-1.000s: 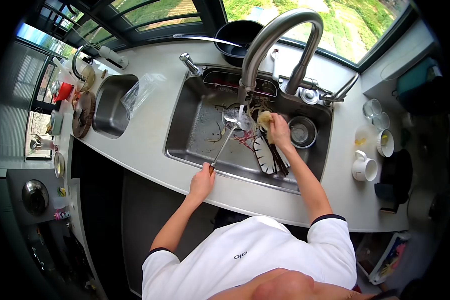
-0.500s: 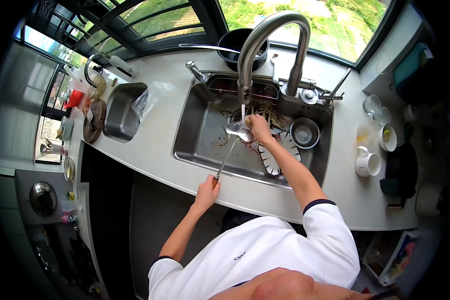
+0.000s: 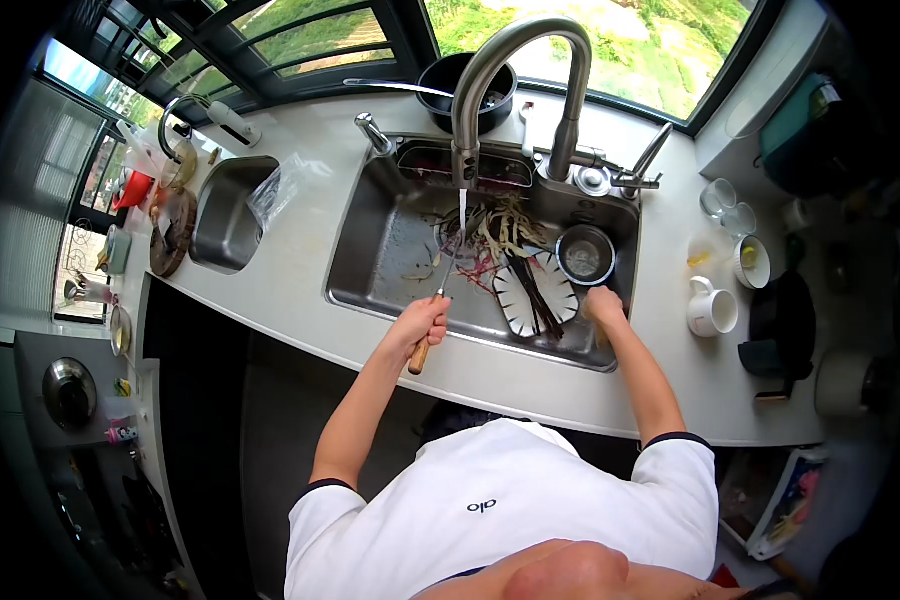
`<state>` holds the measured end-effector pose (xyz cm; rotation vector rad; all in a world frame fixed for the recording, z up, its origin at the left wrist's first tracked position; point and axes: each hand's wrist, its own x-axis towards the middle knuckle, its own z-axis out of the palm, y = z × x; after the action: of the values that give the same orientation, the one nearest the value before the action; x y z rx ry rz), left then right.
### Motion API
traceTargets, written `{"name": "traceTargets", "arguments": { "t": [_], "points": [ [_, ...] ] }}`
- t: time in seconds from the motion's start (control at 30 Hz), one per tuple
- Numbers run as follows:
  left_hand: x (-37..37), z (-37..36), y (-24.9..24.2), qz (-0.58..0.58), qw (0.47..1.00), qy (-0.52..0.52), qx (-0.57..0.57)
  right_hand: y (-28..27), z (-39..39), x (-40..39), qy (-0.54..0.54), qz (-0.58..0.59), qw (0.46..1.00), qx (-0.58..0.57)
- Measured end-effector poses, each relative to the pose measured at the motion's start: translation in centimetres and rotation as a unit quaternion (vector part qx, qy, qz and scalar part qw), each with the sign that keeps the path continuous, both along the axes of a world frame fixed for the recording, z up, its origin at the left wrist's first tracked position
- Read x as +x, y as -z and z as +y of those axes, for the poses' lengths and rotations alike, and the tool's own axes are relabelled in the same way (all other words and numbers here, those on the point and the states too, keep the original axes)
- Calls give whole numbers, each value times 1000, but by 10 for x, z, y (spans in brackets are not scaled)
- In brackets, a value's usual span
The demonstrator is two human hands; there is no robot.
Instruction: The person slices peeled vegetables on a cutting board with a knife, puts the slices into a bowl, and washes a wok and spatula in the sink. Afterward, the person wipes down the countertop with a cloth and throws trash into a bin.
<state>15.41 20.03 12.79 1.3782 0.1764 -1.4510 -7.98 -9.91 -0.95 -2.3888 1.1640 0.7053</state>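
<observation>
Left hand [image 3: 422,322] wraps tight round the wooden handle of a long ladle [image 3: 442,275], whose bowl sits under the tap [image 3: 465,165] stream in the sink [image 3: 370,260]. Right hand [image 3: 602,303] is at the sink's front-right edge, near the small metal bowl [image 3: 585,256] & the patterned plate [image 3: 530,295]; can't tell if it grips anything.

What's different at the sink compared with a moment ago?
The right hand has left the ladle's bowl and drawn back to the near right edge of the sink; whether it holds anything cannot be told. The left hand has slid up the ladle, the wooden handle end now jutting below the fist. Water still runs from the tap; the plate lies where it was.
</observation>
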Motion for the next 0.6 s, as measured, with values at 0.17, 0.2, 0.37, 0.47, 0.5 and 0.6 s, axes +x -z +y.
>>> {"name": "traceTargets", "arguments": {
  "t": [0.17, 0.2, 0.37, 0.47, 0.5, 0.6],
  "points": [
    [26, -8, 6, 375, 915, -116, -89, 15, -19, 9, -70, -128, 989, 25],
    [24, -7, 3, 351, 926, -105, -85, 6, -26, 19, -44, -308, 950, -23],
    [-19, 11, -28, -155, 983, 86, 38, -84, -75, 105, 282, -626, 727, 18],
    [-31, 33, -30, -327, 931, 117, 109, -93, -105, 118, 375, -644, 639, 192],
    [-33, 39, -35, -345, 925, 109, 116, -93, -107, 123, 403, -658, 603, 204],
    [-38, 59, -60, -408, 894, 94, 162, -75, -97, 130, 330, -657, 659, 155]
  ]
}}
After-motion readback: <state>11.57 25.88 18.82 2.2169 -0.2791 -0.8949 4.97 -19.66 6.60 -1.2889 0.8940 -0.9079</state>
